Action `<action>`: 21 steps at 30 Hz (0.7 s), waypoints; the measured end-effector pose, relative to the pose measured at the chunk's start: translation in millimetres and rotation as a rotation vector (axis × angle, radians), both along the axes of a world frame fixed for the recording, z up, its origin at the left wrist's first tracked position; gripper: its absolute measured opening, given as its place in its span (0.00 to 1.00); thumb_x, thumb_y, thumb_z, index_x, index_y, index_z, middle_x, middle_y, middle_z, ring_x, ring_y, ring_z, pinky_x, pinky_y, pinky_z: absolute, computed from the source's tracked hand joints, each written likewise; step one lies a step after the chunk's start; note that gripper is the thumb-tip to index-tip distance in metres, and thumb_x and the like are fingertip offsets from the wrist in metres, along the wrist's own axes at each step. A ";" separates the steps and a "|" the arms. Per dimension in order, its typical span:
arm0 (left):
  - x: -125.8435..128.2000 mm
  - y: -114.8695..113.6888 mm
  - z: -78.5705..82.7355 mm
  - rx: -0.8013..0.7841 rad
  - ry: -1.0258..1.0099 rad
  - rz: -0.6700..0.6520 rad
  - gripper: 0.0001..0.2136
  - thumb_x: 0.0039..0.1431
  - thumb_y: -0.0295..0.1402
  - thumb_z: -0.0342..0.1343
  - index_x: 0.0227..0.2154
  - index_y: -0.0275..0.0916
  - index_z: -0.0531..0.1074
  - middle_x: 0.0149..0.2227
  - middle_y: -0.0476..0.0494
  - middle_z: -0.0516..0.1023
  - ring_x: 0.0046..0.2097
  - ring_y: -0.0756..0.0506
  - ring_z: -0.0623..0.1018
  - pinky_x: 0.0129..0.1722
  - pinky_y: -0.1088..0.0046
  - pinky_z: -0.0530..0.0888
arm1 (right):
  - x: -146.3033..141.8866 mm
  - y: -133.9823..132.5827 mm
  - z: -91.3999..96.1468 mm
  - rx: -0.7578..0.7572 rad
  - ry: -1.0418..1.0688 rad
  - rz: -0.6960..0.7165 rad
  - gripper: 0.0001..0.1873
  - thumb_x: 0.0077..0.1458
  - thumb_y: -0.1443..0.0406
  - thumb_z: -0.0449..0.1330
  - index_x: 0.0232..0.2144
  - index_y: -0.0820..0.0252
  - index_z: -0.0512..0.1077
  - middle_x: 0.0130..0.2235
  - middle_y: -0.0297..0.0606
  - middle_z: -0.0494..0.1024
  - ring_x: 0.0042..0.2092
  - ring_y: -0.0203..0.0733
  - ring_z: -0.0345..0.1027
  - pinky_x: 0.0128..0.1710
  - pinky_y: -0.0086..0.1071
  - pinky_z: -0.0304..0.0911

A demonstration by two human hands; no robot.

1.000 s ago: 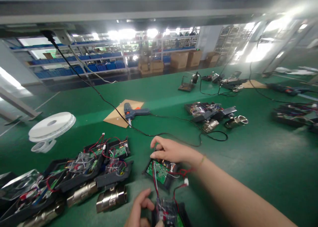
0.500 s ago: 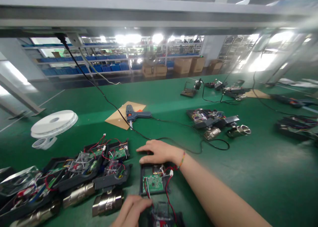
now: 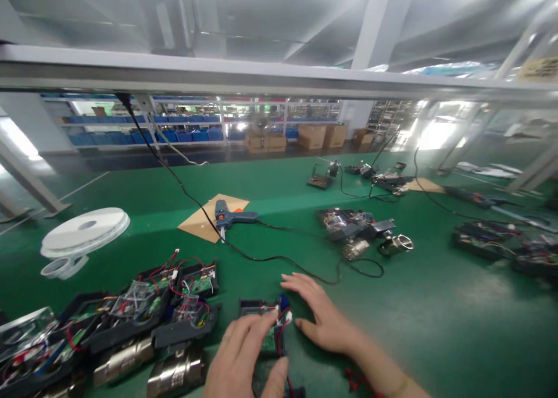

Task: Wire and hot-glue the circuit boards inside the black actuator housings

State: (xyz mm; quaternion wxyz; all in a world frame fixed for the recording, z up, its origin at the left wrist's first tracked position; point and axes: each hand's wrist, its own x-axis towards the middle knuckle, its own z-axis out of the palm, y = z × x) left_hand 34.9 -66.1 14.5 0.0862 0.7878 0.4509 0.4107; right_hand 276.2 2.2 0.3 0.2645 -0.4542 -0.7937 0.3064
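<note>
A dark plastic housing with a green circuit board [image 3: 269, 341] and red wires lies on the green table in front of me. My left hand [image 3: 244, 351] is over its near left part, fingers apart, hiding much of the board; contact is unclear. To the right of the housing, my right hand [image 3: 320, 316] has its fingers spread with nothing in them. Between the hands, a white connector [image 3: 288, 316] and a small blue piece [image 3: 284, 301] show at the housing's right edge. The near part of the unit is mostly hidden by my left hand.
Several similar housings [image 3: 187, 322] with metal valve bodies [image 3: 176, 373] crowd the left. Beyond them are a white reel [image 3: 85, 230] and a glue gun [image 3: 224, 215] on cardboard [image 3: 194, 222]. A black cable [image 3: 279, 260] crosses the table. More units [image 3: 355, 226] lie at the right.
My right hand has moved from the housing's far edge to its right side. My left hand has moved forward over the board. The view has tilted up and shifted slightly right.
</note>
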 end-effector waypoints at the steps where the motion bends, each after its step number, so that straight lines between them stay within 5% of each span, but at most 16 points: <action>1: 2.3 5.6 2.6 -0.013 0.024 -0.068 0.23 0.65 0.38 0.55 0.62 0.46 0.65 0.51 0.41 0.77 0.51 0.43 0.79 0.51 0.69 0.79 | -7.0 2.1 -1.1 0.004 -0.008 0.019 0.36 0.43 0.72 0.61 0.58 0.53 0.70 0.66 0.41 0.66 0.69 0.57 0.49 0.67 0.57 0.45; 4: 0.6 19.8 5.3 -0.085 0.074 -0.232 0.32 0.59 0.22 0.49 0.66 0.49 0.60 0.49 0.43 0.77 0.47 0.48 0.80 0.48 0.76 0.78 | -19.1 10.1 0.5 0.010 -0.005 0.047 0.25 0.47 0.72 0.59 0.49 0.54 0.75 0.57 0.42 0.76 0.65 0.55 0.57 0.65 0.54 0.49; 6: -6.5 24.7 1.2 -0.097 0.086 -0.229 0.33 0.56 0.19 0.46 0.64 0.50 0.64 0.44 0.45 0.78 0.43 0.48 0.80 0.45 0.78 0.79 | -16.5 10.2 5.5 -0.006 0.013 0.036 0.20 0.48 0.71 0.60 0.44 0.55 0.77 0.50 0.43 0.80 0.59 0.54 0.64 0.61 0.50 0.55; 10: -17.6 22.5 -13.5 -0.124 -0.013 -0.157 0.26 0.60 0.21 0.46 0.57 0.49 0.72 0.37 0.46 0.76 0.38 0.49 0.79 0.41 0.78 0.78 | 2.3 -2.2 18.9 -0.117 0.097 -0.020 0.20 0.47 0.69 0.64 0.46 0.57 0.76 0.40 0.39 0.77 0.43 0.47 0.70 0.46 0.40 0.63; 14: -16.1 16.2 -24.7 -0.173 -0.109 -0.060 0.21 0.64 0.25 0.45 0.54 0.47 0.75 0.37 0.45 0.75 0.37 0.48 0.78 0.39 0.76 0.76 | 10.3 -10.1 23.4 -0.302 0.267 -0.024 0.21 0.53 0.58 0.65 0.47 0.60 0.74 0.28 0.29 0.69 0.29 0.37 0.63 0.31 0.30 0.58; 18: -13.2 14.5 -31.8 -0.150 -0.142 -0.041 0.20 0.64 0.26 0.45 0.52 0.46 0.76 0.38 0.43 0.75 0.40 0.46 0.78 0.41 0.73 0.76 | 2.3 -10.8 17.8 -0.498 0.458 0.013 0.24 0.51 0.47 0.67 0.37 0.62 0.74 0.24 0.29 0.69 0.24 0.33 0.62 0.26 0.27 0.57; 21: -12.7 14.6 -34.8 -0.119 -0.161 -0.032 0.19 0.64 0.26 0.46 0.52 0.46 0.76 0.38 0.43 0.75 0.40 0.45 0.77 0.41 0.71 0.76 | -3.0 -12.5 15.5 -0.601 0.575 0.065 0.29 0.48 0.44 0.69 0.38 0.62 0.72 0.25 0.33 0.75 0.26 0.35 0.68 0.29 0.28 0.62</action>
